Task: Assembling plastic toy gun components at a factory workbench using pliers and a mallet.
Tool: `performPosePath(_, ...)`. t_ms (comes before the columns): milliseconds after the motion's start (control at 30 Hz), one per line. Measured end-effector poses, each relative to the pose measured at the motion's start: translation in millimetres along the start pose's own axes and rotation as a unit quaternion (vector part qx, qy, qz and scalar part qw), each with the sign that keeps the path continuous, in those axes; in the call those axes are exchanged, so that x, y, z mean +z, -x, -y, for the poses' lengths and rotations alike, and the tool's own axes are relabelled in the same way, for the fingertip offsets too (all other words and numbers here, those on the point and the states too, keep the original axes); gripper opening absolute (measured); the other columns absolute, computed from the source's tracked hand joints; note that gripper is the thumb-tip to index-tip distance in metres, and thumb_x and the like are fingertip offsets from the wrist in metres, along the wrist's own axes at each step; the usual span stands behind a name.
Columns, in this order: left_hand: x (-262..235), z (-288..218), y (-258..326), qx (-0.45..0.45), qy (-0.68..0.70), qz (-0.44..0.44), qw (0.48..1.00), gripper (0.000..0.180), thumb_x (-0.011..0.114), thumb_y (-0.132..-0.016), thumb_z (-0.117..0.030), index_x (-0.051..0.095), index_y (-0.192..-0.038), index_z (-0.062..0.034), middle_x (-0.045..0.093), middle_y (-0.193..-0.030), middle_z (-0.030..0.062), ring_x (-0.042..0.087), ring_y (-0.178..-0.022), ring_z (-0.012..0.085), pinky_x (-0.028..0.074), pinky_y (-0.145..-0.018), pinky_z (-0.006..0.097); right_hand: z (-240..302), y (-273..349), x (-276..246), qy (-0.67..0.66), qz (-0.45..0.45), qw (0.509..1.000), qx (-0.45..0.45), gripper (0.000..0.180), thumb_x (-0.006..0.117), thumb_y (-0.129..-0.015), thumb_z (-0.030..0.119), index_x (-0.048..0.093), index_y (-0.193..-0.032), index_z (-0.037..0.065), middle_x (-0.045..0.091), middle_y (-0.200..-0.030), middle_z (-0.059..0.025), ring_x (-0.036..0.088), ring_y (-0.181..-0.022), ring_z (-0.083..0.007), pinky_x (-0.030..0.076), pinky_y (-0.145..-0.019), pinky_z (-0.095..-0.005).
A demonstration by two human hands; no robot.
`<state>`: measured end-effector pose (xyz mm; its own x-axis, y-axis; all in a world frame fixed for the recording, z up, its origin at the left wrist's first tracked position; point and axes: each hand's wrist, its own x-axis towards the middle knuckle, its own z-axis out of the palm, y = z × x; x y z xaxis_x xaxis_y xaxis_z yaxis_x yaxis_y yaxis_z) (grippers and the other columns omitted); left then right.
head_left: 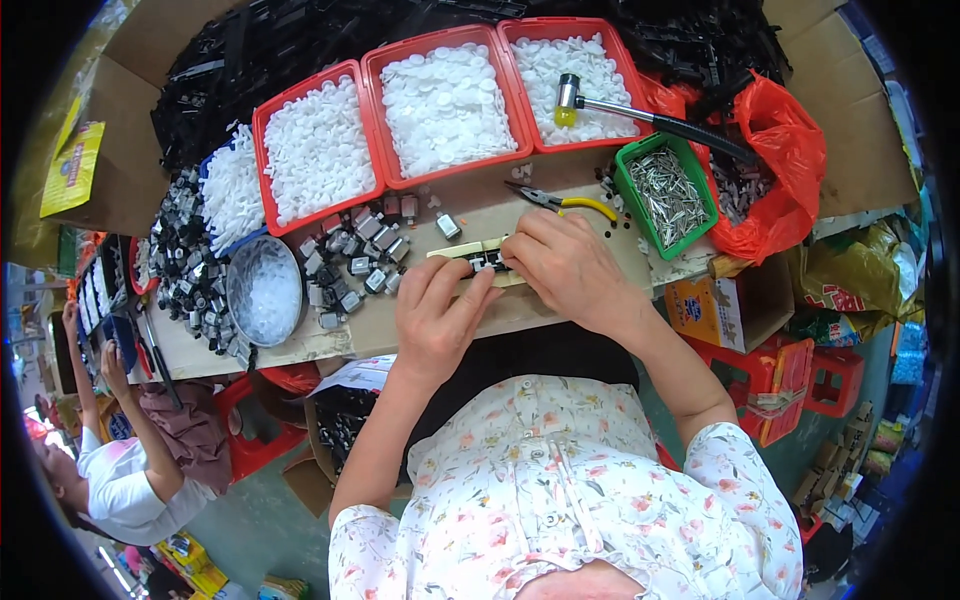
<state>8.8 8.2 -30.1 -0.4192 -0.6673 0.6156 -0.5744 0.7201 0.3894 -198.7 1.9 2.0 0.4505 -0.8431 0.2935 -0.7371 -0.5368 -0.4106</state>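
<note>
Over the near edge of the cardboard-covered table, both my hands work at a narrow cream-coloured bar (437, 252). A small black part (484, 262) with white bits lies along the bar between my fingertips; its exact kind is hidden. My left hand (438, 315) is closed, thumb and fingers pressed at the left end of the black part. My right hand (572, 268) has its fingers bunched closed on the right end, covering it. Just beyond lie pliers (562, 202) with yellow-and-black handles. One small silver-and-white motor-like block (448, 226) stands apart from a pile of similar blocks (358, 250).
Three red trays (375, 130) of white plastic pieces line the back. A hammer (640, 114) rests across the right one. A green basket (625, 180) holds metal pins beside a red plastic bag (790, 150). A metal bowl (297, 315) stands left. Another person (130, 470) sits far left.
</note>
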Motion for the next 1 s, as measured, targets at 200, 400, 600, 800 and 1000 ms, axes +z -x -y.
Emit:
performPosePath(200, 5.9, 4.5, 5.2, 0.046, -0.003, 0.001, 0.999, 0.032, 0.082, -0.072, -0.013, 0.072, -0.102, -0.0068, 0.063, -0.103, 0.0086, 0.059, -0.099, 0.0277, 0.047, -0.078, 0.041, 4.5, -3.1, 2.3, 0.001, 0.017, 1.0, -0.004, 0.01, 0.069, -0.085, 0.011, 0.064, -0.091, 0.006, 0.057, -0.089, -0.0065, 0.06, -0.088, -0.0249, 0.043, -0.078, -0.0381)
performPosePath(400, 6.9, 7.0, 8.3, 0.076, -0.044, 0.028, 0.996, 0.033, 0.082, -0.071, -0.014, 0.074, -0.103, -0.0095, 0.062, -0.108, 0.0073, 0.058, -0.102, 0.0277, 0.046, -0.079, 0.041, 3.5, -7.1, -0.3, 0.0, 0.039, 0.999, -0.013, 0.01, 0.069, -0.084, 0.011, 0.064, -0.091, 0.005, 0.057, -0.088, -0.0064, 0.06, -0.088, -0.0252, 0.043, -0.077, -0.0383)
performPosePath(600, 10.7, 7.4, 10.7, 0.087, -0.061, 0.032, 0.994, 0.034, 0.081, -0.073, -0.013, 0.074, -0.106, -0.0101, 0.06, -0.109, 0.0075, 0.057, -0.105, 0.0273, 0.045, -0.08, 0.041, -3.2, -13.7, -4.9, -0.05, 0.077, 0.996, 0.01, 0.009, 0.069, -0.085, 0.01, 0.066, -0.09, 0.004, 0.058, -0.089, -0.0085, 0.061, -0.088, -0.0292, 0.045, -0.075, -0.0407)
performPosePath(800, 8.3, 7.5, 12.0, 0.083, -0.067, 0.03, 0.994, 0.03, 0.082, -0.074, -0.01, 0.074, -0.103, -0.0098, 0.062, -0.108, 0.0085, 0.06, -0.102, 0.029, 0.045, -0.08, 0.041, -7.3, -15.2, -2.0, -0.046, 0.067, 0.997, -0.02, 0.01, 0.07, -0.084, 0.01, 0.066, -0.09, 0.003, 0.058, -0.087, -0.01, 0.061, -0.082, -0.0311, 0.046, -0.071, -0.0425)
performPosePath(1000, 10.1, 4.3, 7.1, 0.085, -0.07, 0.039, 0.993, 0.032, 0.082, -0.073, -0.01, 0.074, -0.105, -0.0101, 0.062, -0.107, 0.0079, 0.06, -0.102, 0.0287, 0.045, -0.08, 0.041, -7.8, -10.7, -9.7, -0.164, 0.029, 0.985, 0.044, 0.011, 0.07, -0.084, 0.006, 0.065, -0.092, 0.001, 0.059, -0.091, -0.0112, 0.062, -0.086, -0.0314, 0.048, -0.071, -0.0412)
